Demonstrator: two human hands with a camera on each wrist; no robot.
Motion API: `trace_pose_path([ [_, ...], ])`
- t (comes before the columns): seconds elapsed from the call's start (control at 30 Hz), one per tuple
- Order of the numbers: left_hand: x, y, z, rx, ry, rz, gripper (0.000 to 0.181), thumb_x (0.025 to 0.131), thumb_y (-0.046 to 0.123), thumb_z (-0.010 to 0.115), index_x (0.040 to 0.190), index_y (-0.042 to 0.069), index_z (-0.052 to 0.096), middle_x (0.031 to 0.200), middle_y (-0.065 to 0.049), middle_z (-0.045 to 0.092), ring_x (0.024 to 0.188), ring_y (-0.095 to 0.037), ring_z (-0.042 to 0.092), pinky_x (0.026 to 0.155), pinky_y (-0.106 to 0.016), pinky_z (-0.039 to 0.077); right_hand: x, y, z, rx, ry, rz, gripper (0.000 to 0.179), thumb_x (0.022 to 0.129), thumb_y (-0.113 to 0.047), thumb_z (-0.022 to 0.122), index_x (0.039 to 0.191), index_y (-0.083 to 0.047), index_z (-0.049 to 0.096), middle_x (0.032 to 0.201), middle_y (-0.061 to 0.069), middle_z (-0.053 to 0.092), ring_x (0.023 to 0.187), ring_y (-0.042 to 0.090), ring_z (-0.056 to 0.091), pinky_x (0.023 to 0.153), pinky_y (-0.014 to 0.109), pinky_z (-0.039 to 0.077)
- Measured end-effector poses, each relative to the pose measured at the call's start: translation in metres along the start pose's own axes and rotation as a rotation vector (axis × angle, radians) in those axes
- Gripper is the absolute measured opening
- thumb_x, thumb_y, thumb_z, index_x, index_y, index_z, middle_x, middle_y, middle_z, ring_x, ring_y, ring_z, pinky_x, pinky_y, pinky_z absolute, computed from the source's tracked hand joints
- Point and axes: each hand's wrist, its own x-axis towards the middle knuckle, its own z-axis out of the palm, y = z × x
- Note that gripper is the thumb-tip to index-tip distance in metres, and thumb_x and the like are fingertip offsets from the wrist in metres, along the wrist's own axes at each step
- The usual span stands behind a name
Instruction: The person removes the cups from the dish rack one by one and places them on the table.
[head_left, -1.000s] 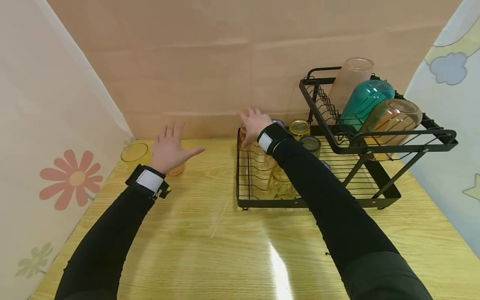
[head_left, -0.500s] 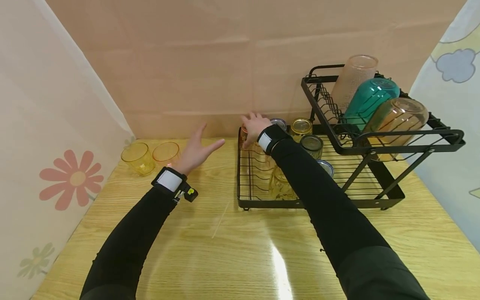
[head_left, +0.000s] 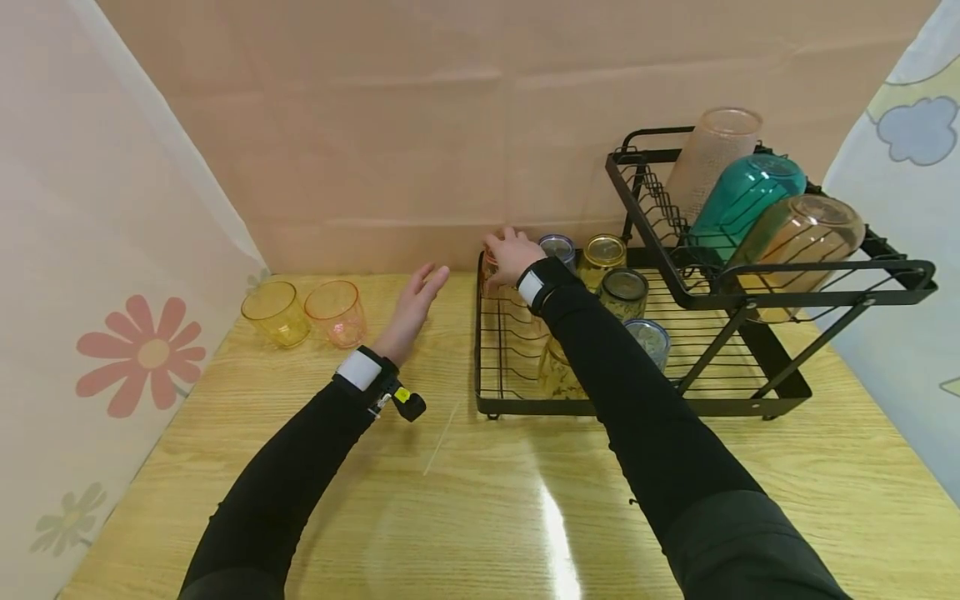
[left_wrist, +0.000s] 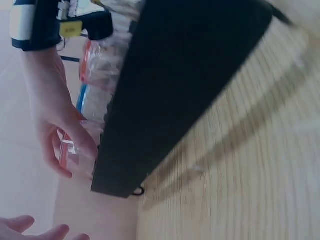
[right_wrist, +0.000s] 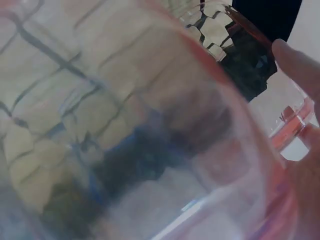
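Right hand (head_left: 513, 257) curled, left hand (head_left: 409, 315) loosely extended

Rack (head_left: 540, 407) and two glasses (head_left: 335, 314) on table (head_left: 450, 525)

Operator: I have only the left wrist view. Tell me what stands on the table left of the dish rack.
Observer: Two tumblers: a yellow tumbler and, right of it, an orange-rimmed tumbler.
Operator: Now list what the upper tier holds.
Observer: Three glasses: a pale pink glass, a teal glass and an amber glass.
Operator: Place the right hand for me.
Observer: It is at the lower tier's far left corner.
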Motion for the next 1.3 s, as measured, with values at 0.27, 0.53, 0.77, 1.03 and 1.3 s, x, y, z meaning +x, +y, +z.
trace_pose_path([
  [0.27, -0.004, 0.003, 0.006, -0.145, -0.043, -0.028, 0.080, 0.083, 0.066, 0.043, 0.144, 0.020, 0.021, 0.142, -0.008, 0.030, 0.128, -0.029, 0.028, 0.100, -0.055, 0.017, -0.004, 0.000, -0.006, -0.021, 0.007, -0.011, 0.064, 0.078, -0.039, 0.068, 0.130, -0.017, 0.040, 0.124, 0.018, 0.036, 0.109, 0.036, 0.038, 0.083, 0.044, 0.040],
  [0.53, -0.005, 0.014, 0.014, -0.234, -0.038, -0.088, 0.089, 0.076, 0.075, 0.042, 0.145, 0.027, 0.013, 0.143, -0.007, 0.024, 0.129, -0.026, 0.026, 0.101, -0.049, 0.019, -0.008, -0.001, -0.035, -0.046, 0.022, -0.063, 0.060, 0.079, -0.040, 0.067, 0.128, -0.014, 0.045, 0.122, 0.018, 0.042, 0.110, 0.036, 0.038, 0.090, 0.043, 0.035],
  [0.77, -0.001, 0.026, 0.018, -0.357, 0.003, -0.117, 0.088, 0.076, 0.074, 0.044, 0.145, 0.029, 0.014, 0.143, -0.010, 0.024, 0.128, -0.029, 0.026, 0.101, -0.051, 0.015, -0.011, -0.005, -0.063, -0.036, 0.063, -0.095, 0.069, 0.077, -0.037, 0.069, 0.134, -0.012, 0.040, 0.126, 0.021, 0.040, 0.114, 0.038, 0.037, 0.091, 0.045, 0.034],
  [1.03, -0.003, 0.034, 0.021, -0.511, 0.043, -0.176, 0.094, 0.074, 0.075, 0.045, 0.145, 0.022, 0.014, 0.143, -0.012, 0.022, 0.129, -0.031, 0.024, 0.102, -0.049, 0.014, -0.028, -0.013, -0.085, 0.013, 0.119, -0.113, 0.072, 0.081, -0.039, 0.065, 0.140, -0.014, 0.033, 0.133, 0.022, 0.032, 0.117, 0.038, 0.035, 0.091, 0.047, 0.035],
  [1.3, -0.001, 0.043, 0.022, -0.710, 0.094, -0.222, 0.103, 0.070, 0.074, 0.052, 0.145, 0.019, 0.010, 0.144, -0.016, 0.019, 0.129, -0.033, 0.023, 0.103, -0.047, 0.016, -0.050, -0.016, -0.093, 0.199, 0.298, -0.055, 0.070, 0.082, -0.043, 0.062, 0.140, -0.018, 0.032, 0.129, 0.019, 0.035, 0.114, 0.033, 0.036, 0.091, 0.041, 0.033],
])
